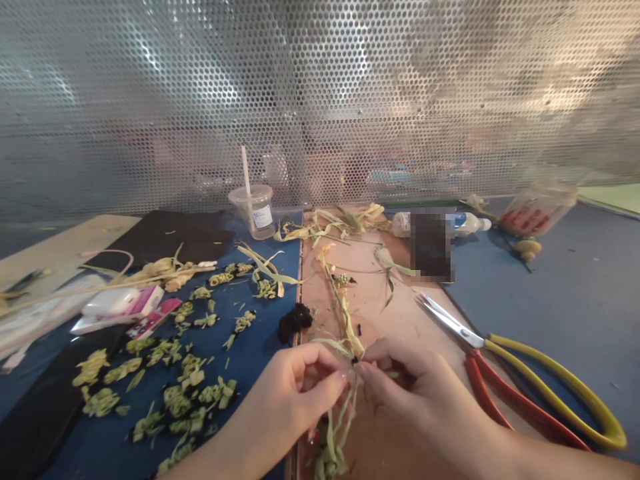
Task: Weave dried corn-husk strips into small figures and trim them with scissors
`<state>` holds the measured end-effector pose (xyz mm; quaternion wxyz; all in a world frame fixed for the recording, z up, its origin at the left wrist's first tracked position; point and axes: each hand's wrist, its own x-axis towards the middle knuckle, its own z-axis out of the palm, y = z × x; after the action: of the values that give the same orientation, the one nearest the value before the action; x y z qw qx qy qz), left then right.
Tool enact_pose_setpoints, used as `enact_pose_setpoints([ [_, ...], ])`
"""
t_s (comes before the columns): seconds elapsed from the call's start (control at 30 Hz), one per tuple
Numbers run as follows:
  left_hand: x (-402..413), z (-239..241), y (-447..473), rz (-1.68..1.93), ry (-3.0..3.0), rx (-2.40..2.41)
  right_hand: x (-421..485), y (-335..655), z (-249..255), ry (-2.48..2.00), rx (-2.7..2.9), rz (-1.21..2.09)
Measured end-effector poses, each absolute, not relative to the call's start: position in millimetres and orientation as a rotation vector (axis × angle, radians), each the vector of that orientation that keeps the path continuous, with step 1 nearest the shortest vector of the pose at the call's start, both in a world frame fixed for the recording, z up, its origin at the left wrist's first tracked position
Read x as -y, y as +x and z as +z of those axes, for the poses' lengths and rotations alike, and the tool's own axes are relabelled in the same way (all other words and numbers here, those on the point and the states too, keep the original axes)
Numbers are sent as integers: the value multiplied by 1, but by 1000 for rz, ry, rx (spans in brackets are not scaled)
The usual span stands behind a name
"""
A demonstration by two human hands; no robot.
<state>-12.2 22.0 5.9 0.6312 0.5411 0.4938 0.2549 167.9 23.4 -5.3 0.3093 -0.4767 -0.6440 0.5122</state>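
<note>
Near the board's front, my left hand [310, 380] and my right hand [415, 380] meet with fingertips almost touching. Both are closed in a pinch on a bundle of pale green leaf strips [345, 420]. A small dark bit, perhaps a tie, shows between the fingertips; its kind is too small to tell. Strips hang below the hands and also spread upward over the pinkish board [395, 327]. To the left on the blue surface lie several knotted green leaf pieces [180, 400]. A black tangled clump [295, 323] sits by the board's left edge, beyond my left hand.
Scissors [470, 333] with red and yellow handles lie on the right, blades parted. Behind stand a lidded cup [257, 220] with a straw and a tilted clear jar [540, 207]. A bottle [470, 223] lies at the back. A perforated metal screen [320, 87] rises behind.
</note>
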Motion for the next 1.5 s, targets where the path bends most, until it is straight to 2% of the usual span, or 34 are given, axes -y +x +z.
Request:
enact_pose_setpoints([
  [0.4,-29,15,-16,513,738,-935,-28,169,-5,-1252,1653,1322],
  [1.07,-18,5,-10,591,744,-831,-19,162,-6,-1170,1650,1326],
  [1.5,-25,-5,-10,754,685,-900,-13,167,-14,-1114,2043,831],
])
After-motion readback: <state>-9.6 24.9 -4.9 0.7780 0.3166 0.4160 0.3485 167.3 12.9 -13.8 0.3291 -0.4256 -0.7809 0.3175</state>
